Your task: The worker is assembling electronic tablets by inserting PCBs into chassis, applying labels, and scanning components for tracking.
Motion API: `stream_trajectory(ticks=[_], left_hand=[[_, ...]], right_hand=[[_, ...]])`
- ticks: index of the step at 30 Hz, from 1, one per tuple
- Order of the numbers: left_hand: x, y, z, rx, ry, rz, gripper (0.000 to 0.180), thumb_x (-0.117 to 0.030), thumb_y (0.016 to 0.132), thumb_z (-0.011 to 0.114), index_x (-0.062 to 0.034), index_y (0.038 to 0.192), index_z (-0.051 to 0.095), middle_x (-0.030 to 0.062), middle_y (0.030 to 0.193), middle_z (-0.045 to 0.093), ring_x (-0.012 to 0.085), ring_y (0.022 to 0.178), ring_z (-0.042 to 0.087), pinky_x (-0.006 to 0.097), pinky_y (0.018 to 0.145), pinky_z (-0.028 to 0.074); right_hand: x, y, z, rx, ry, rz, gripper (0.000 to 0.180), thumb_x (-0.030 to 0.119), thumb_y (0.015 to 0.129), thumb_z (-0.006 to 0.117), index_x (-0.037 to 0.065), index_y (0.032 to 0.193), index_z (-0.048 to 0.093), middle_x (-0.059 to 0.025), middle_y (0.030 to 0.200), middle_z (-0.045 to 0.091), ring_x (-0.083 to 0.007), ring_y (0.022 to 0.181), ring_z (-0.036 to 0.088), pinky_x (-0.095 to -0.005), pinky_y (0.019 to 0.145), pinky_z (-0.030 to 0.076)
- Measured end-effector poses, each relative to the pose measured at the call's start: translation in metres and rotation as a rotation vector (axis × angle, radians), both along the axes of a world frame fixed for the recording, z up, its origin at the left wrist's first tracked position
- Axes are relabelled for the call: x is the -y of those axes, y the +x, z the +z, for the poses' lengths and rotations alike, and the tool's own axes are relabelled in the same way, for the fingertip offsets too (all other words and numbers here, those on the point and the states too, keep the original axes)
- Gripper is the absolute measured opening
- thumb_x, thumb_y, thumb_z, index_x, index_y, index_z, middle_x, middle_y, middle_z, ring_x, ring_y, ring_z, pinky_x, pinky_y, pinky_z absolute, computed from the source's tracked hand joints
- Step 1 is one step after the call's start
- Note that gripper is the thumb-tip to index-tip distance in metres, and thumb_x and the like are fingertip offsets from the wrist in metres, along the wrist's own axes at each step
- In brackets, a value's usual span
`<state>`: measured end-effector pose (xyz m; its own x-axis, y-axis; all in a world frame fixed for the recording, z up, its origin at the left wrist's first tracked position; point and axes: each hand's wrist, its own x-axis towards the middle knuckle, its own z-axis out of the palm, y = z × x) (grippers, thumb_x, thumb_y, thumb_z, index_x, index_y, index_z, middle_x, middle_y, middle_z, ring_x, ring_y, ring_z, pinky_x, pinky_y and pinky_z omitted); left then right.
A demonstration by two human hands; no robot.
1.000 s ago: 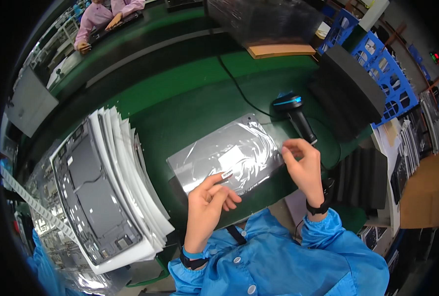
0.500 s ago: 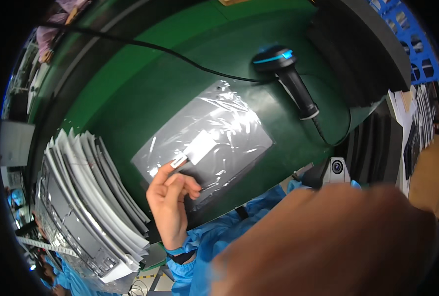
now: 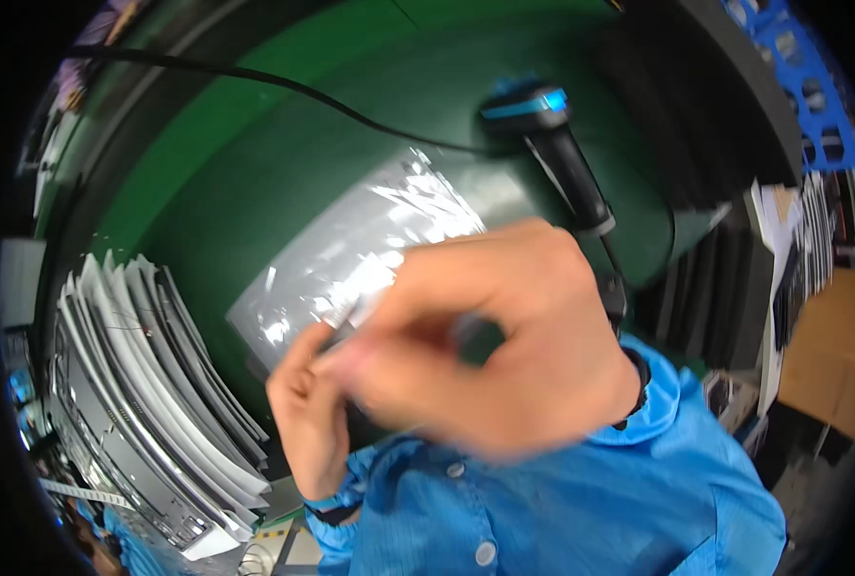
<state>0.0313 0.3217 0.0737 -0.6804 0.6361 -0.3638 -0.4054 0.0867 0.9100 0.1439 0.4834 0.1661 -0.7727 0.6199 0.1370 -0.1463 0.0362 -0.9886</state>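
A flat grey panel in a clear plastic bag (image 3: 326, 240) lies on the green table, its near part covered by my hands. My left hand (image 3: 307, 413) is closed at the panel's near left corner, fingers bent. Above its index fingertip shows a sliver of a small white label (image 3: 343, 319), mostly hidden. My right hand (image 3: 533, 336), large and blurred, reaches over the panel in a pinch. Its thumb and index tips meet my left fingertips; whatever they pinch is not visible. A black handheld scanner (image 3: 566, 173) with a lit blue band lies beyond my right hand.
At the left stands a stack of grey panels with white sheets between them (image 3: 158, 384). The scanner's black cable (image 3: 283, 84) crosses the far side. Black foam blocks (image 3: 706, 106), a blue perforated crate (image 3: 802, 86) and a cardboard box (image 3: 830, 355) are at the right.
My right hand has swung in from the lower right to my left fingertips, over the bagged panel. The small white label on my left finger is now mostly covered. The view has shifted slightly.
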Motion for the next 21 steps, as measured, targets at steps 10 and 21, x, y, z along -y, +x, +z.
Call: stream_trajectory(ticks=[10, 21], left_hand=[[0.011, 0.017, 0.017, 0.36, 0.053, -0.46, 0.045, 0.0, 0.099, 0.048, 0.008, 0.143, 0.043, 0.0197, 0.084, 0.071, 0.0172, 0.072, 0.066, 0.027, 0.067, 0.051], [0.025, 0.024, 0.039, 0.154, -0.101, -0.263, 0.051, 0.002, 0.096, 0.048, 0.0056, 0.147, 0.04, 0.0171, 0.082, 0.071, 0.0124, 0.062, 0.061, 0.023, 0.054, 0.047]], right_hand=[[0.001, 0.033, -0.067, 0.523, -0.444, 0.238, 0.019, 0.01, 0.093, 0.071, -0.002, 0.106, 0.07, -0.0045, 0.078, 0.069, -0.0082, 0.059, 0.063, -0.0228, 0.048, 0.048], [-0.012, 0.003, -0.077, 0.605, -0.06, 0.096, 0.016, 0.01, 0.088, 0.069, -0.006, 0.086, 0.072, -0.0068, 0.067, 0.068, -0.0092, 0.053, 0.062, -0.0238, 0.048, 0.047]])
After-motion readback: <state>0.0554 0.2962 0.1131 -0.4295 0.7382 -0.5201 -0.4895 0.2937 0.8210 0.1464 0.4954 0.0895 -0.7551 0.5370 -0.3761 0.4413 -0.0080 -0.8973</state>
